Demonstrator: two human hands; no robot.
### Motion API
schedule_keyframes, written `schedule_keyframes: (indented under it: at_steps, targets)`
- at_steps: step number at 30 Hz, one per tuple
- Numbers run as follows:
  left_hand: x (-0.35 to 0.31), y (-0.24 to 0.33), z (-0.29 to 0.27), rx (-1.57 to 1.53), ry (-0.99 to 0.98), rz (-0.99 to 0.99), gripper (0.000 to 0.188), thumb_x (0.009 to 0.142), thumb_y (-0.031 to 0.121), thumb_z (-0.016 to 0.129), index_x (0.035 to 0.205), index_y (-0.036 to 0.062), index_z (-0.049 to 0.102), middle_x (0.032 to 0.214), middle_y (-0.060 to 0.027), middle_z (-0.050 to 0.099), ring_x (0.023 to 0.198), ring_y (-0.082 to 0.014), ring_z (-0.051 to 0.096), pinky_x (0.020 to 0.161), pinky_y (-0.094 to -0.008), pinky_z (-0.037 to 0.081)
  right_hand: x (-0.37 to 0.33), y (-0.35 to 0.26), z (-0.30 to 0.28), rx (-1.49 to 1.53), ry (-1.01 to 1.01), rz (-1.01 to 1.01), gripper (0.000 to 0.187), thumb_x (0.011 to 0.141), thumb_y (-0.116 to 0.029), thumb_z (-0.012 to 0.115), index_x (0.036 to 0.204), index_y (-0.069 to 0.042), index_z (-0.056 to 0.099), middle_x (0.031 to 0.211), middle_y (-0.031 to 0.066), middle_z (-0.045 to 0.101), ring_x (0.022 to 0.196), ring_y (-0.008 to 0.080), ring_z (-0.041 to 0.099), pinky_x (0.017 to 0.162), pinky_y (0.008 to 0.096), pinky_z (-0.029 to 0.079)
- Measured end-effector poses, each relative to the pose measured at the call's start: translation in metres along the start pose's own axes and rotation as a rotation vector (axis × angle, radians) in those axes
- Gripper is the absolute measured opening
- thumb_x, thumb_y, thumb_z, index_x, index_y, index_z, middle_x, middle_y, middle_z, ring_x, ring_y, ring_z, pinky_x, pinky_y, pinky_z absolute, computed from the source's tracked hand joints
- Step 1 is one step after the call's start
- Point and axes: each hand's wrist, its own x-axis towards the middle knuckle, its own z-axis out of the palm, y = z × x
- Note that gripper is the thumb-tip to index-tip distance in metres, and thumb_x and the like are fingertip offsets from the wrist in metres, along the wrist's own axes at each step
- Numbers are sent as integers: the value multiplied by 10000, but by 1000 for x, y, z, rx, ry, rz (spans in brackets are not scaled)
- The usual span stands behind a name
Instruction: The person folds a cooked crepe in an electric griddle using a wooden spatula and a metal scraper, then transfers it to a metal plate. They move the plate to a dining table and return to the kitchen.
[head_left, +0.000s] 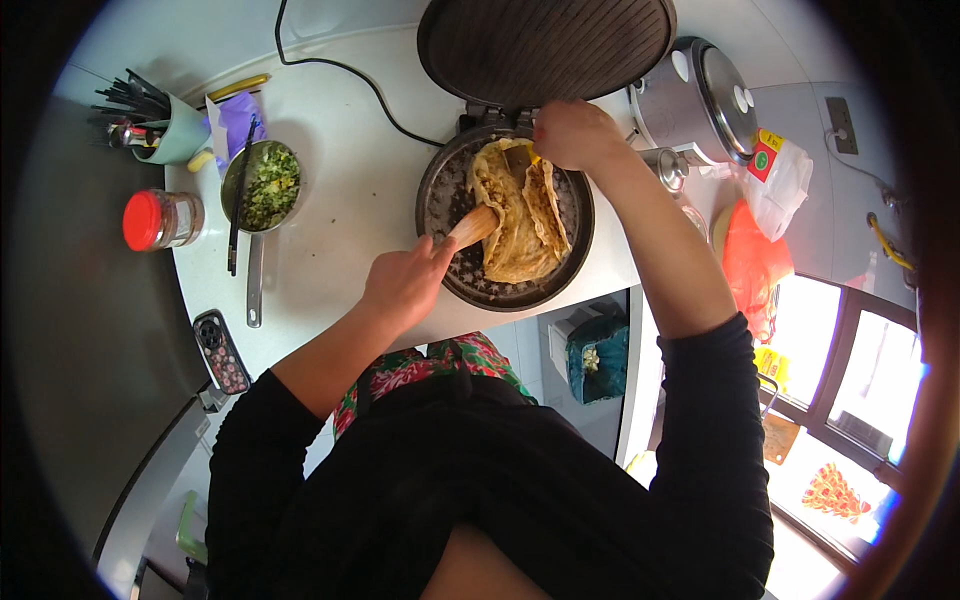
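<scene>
A folded, browned flatbread (525,250) lies in the round dark electric griddle (437,215), filling showing along its right part. My left hand (405,285) is closed around a wooden spatula (474,226), whose flat end meets the bread's left edge. Above the far right side of the griddle, my right hand (578,135) grips a scraper (519,160) with a bit of yellow by the fingers. Its blade rests at the upper part of the bread, near the fold. Most of the scraper's handle is hidden by my fingers. Behind, the ridged griddle lid (545,45) stands raised.
At left are a pan (255,280) of chopped greens with chopsticks (238,215) across it, a red-lidded jar (160,220), a utensil cup (175,135) and a phone (221,350). A rice cooker (690,100) stands right of the lid. A black cord (370,85) crosses the counter.
</scene>
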Motion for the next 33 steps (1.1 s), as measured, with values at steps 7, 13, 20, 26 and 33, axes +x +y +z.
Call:
schedule_keyframes:
  at_steps: [7,13,20,26,33]
  targets:
    - [1,2,-3,5,-54,-28,568,875,60,552,1434,133,482,1024,-108,592,684,-324,659,570,-441,528,7,-6,19,26,65,11,268,784,-230,656,970,-74,771,1005,186,730,970,338,707,874,427,561]
    - [2,1,-5,15,-66,-24,560,881,64,549,1432,140,485,1033,-116,590,707,-323,663,587,-439,533,-12,6,5,52,43,4,301,788,-230,676,1012,-44,750,1049,177,729,1018,325,697,885,419,561]
    - [2,4,-4,19,-108,-59,586,863,48,568,1435,136,475,1033,-115,591,731,-328,666,603,-439,536,-50,9,11,14,-50,-23,327,798,-249,687,1034,-27,736,1066,177,727,1068,310,684,920,409,547]
    - [1,4,-5,46,-72,-32,589,867,47,556,1442,142,469,1040,-116,587,739,-328,666,609,-441,538,-45,-1,27,25,-68,12,292,809,-220,687,1027,-34,740,1081,177,725,1071,317,684,915,413,550]
    - [2,4,-4,44,-77,-28,586,870,41,545,1441,145,467,1054,-118,585,753,-327,668,616,-444,541,-58,-9,28,20,7,-13,275,810,-204,677,1013,-30,739,1058,173,729,1047,326,691,888,422,560]
